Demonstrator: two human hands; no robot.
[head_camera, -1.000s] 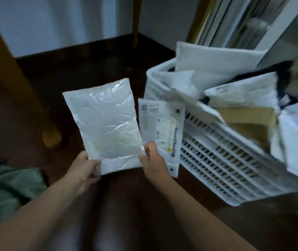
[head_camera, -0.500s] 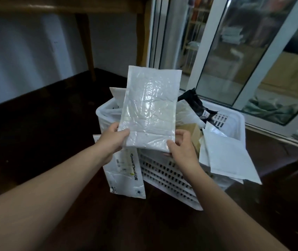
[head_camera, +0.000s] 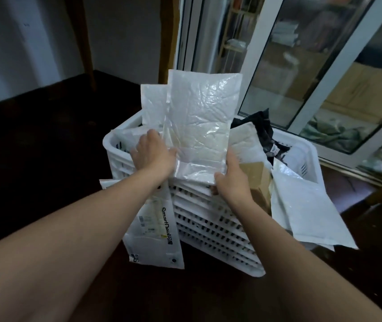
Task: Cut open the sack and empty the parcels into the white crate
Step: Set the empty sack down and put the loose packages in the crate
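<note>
A white slatted crate (head_camera: 211, 225) stands on the dark floor, heaped with white mailers, a brown cardboard parcel (head_camera: 258, 175) and a black bag (head_camera: 265, 131). I hold a white bubble mailer (head_camera: 199, 126) upright over the crate's near rim. My left hand (head_camera: 153, 153) holds its lower left edge, thumb on the front. My right hand (head_camera: 230, 176) grips its bottom right corner. A printed white mailer (head_camera: 156, 231) leans against the crate's front left outside. Another white mailer (head_camera: 306, 205) hangs over the crate's right side.
Sliding glass doors with white frames (head_camera: 262, 54) stand right behind the crate. Wooden table legs (head_camera: 85, 40) rise at the back left by a pale wall. Crumpled grey-green fabric (head_camera: 331, 133) lies behind the glass. Dark floor (head_camera: 34, 159) spreads left and in front.
Both hands have carried the bubble mailer from the left of the crate up and over it, and it now sits lower and further in above the heap. My view has turned toward the crate.
</note>
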